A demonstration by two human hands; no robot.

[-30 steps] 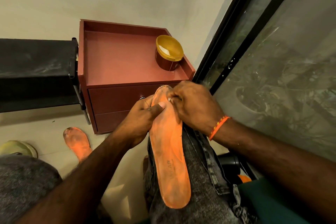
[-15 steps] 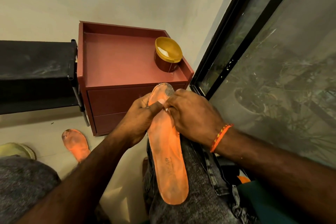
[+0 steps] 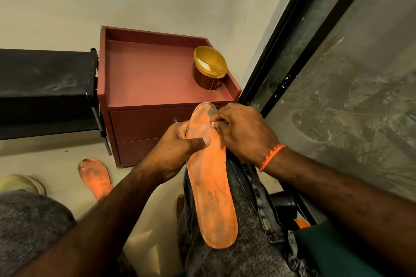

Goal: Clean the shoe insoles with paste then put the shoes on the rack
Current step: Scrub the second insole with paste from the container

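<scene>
Two orange insoles are in view. One insole (image 3: 211, 189) lies lengthwise along the person's right thigh, on grey jeans (image 3: 252, 243), heel end near and toe end far. Its toe end is grey with dirt. The left hand (image 3: 173, 153) grips its left edge, thumb pressed across the top surface and fingers curled underneath. The right hand (image 3: 243, 132) is curled over the toe end on the right, fingertips pinching something small and whitish against the insole; what it is cannot be told. An orange thread band (image 3: 271, 156) circles the right wrist.

A second insole (image 3: 95, 177) lies on the pale floor (image 3: 56, 164) to the left, partly hidden behind the left forearm. One shoe (image 3: 21, 183), pale yellow-green, shows at the far left edge, cut off by the left knee.

One red cabinet (image 3: 146, 78) with two drawers stands beyond the hands against the wall. One open jar (image 3: 209, 67), gold-rimmed with white paste inside, sits on its right rear corner. One black rack (image 3: 45, 90) stands just left of the cabinet. A dusty window (image 3: 349, 96) in a black frame fills the right side.
</scene>
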